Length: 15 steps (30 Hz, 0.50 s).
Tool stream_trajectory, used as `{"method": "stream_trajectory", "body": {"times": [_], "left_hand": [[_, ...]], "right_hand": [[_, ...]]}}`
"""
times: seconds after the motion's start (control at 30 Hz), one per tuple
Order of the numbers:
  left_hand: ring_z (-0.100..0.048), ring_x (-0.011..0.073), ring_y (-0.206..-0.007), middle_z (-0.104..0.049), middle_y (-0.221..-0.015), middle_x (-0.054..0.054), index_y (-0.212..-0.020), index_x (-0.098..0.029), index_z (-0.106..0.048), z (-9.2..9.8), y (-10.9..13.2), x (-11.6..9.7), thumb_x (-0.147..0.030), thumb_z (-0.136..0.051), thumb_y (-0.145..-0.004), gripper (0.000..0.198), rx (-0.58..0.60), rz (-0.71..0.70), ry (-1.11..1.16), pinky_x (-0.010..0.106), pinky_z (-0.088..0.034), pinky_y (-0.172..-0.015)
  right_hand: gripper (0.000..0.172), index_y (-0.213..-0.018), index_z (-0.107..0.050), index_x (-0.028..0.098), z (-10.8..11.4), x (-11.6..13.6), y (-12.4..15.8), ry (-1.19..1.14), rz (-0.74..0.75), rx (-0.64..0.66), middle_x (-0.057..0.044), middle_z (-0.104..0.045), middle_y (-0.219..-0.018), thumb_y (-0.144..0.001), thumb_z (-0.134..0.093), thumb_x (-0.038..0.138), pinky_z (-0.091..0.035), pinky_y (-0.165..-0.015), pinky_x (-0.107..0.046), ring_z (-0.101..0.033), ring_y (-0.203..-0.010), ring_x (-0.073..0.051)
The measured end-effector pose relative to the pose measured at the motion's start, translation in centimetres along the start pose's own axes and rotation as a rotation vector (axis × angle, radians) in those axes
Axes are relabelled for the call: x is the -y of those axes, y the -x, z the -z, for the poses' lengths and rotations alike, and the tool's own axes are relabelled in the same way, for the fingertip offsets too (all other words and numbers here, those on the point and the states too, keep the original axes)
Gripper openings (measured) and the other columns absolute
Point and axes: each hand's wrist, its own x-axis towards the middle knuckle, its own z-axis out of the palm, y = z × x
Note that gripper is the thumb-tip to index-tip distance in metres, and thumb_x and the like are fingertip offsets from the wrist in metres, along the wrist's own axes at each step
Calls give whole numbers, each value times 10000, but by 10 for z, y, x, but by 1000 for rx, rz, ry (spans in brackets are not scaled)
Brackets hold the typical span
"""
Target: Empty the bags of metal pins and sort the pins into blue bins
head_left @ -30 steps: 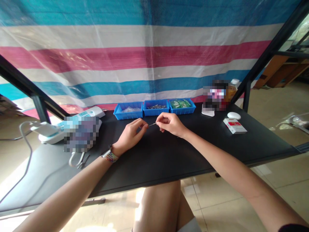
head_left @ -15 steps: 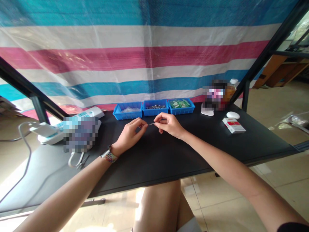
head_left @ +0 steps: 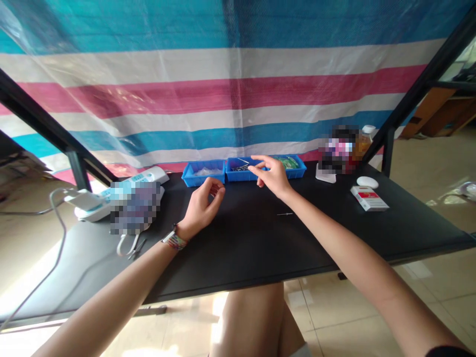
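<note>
My right hand is at the front of the middle blue bin, thumb and index finger apart. Thin metal pins lie in that bin; one slanted pin shows just left of my fingertips, and I cannot tell whether it is loose or resting on the others. My left hand hovers over the black table in front of the left blue bin, its fingers curled toward the thumb; whatever they hold, if anything, is hidden. A single thin metal pin lies on the table beside my right forearm.
The left bin contains clear plastic pieces; the right blue bin has green-and-white contents. At left are a power strip and a blurred object on a white cable. A red-white box, white oval object and bottle stand right.
My hands have separated; the pin between them is no longer there. My right hand has moved up to the middle bin and opened. A pin now lies on the table. The view has shifted slightly.
</note>
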Motion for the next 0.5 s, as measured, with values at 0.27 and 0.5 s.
{"method": "stream_trajectory", "body": {"times": [0.27, 0.5], "left_hand": [[-640, 170, -771, -671, -870, 19, -982, -213, -590, -1, 1, 4, -346, -549, -1076, 168, 56, -6, -4, 297, -505, -758], [-634, 167, -778, -663, -870, 13, -978, -216, -588, -1, 1, 1, -328, -537, -1082, 161, 105, -39, -21, 295, -507, -763]], "right_hand": [[245, -853, -760, 154, 78, 10, -1, 449, -277, 385, -19, -677, -690, -816, -786, 395, -382, -499, -241, -528, -518, -111], [159, -794, -786, 191, 101, 28, 35, 783, -380, 809, -26, -741, -792, -676, -881, 241, -432, -599, -255, -653, -713, -175]]}}
